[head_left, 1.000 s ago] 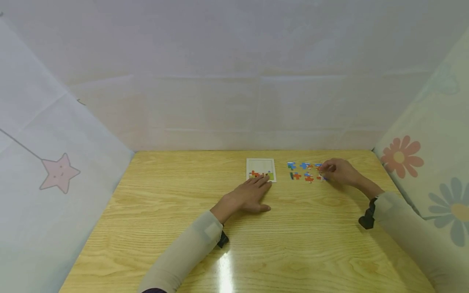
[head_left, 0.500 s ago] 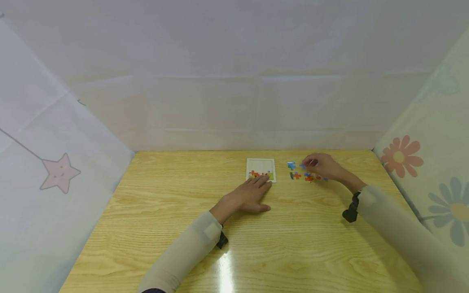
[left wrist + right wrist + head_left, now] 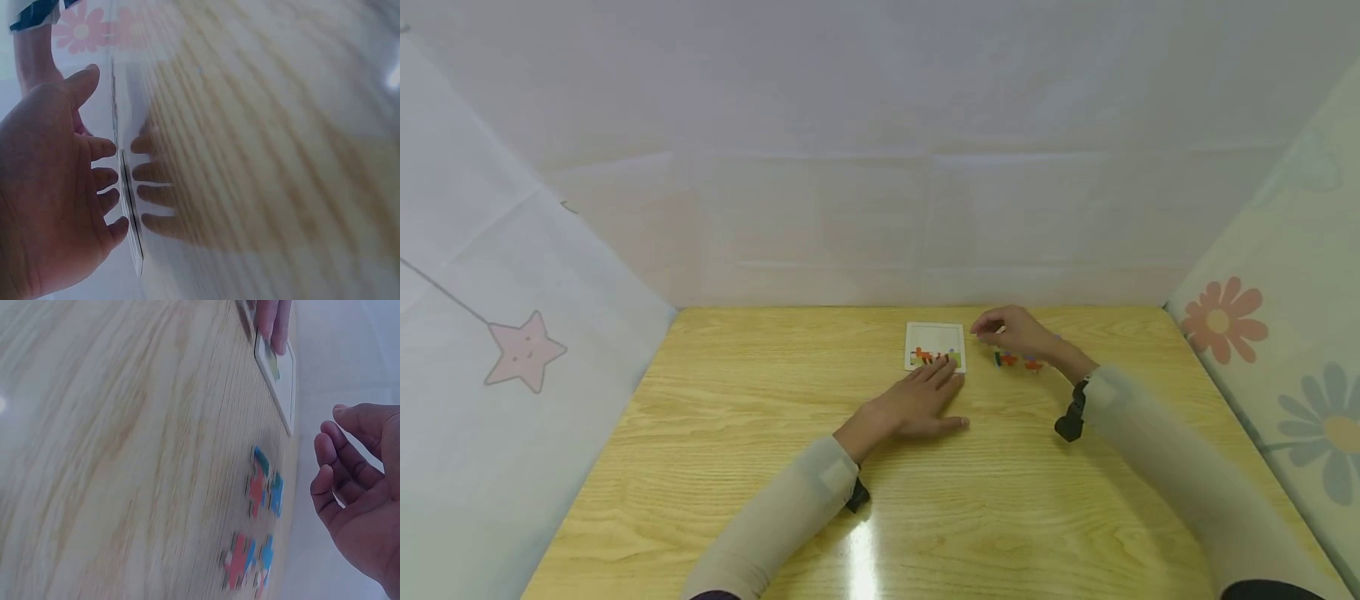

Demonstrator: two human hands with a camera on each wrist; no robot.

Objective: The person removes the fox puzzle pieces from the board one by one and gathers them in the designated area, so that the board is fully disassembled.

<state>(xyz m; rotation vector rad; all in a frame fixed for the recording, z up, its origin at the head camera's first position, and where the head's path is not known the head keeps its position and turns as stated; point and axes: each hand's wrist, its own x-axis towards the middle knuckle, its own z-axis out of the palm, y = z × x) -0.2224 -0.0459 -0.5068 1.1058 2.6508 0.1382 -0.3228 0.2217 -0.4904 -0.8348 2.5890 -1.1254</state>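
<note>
My left hand (image 3: 917,404) lies flat with fingers spread, its fingertips over the near edge of a small white puzzle board (image 3: 935,334). Red and green puzzle pieces (image 3: 922,354) fill the board's near strip; above them its surface is bare. In the left wrist view, the fingers (image 3: 107,179) reach the board's edge. My right hand (image 3: 1026,335) hovers just right of the board, above several loose jigsaw pieces (image 3: 1008,360). In the right wrist view, the right hand (image 3: 365,481) has thumb and fingertips drawn together; I cannot tell whether a piece is between them.
A wood-grain table (image 3: 737,400) bears everything. Pale cloth walls rise behind it and at both sides, printed with a star (image 3: 524,352) and flowers (image 3: 1220,321). Loose pieces, red (image 3: 257,490) and blue (image 3: 275,495), lie beside the board in the right wrist view.
My right hand has moved left from the far right loose pieces, across the pieces, to beside the board. The left hand has stayed on the board's near edge, nearly still.
</note>
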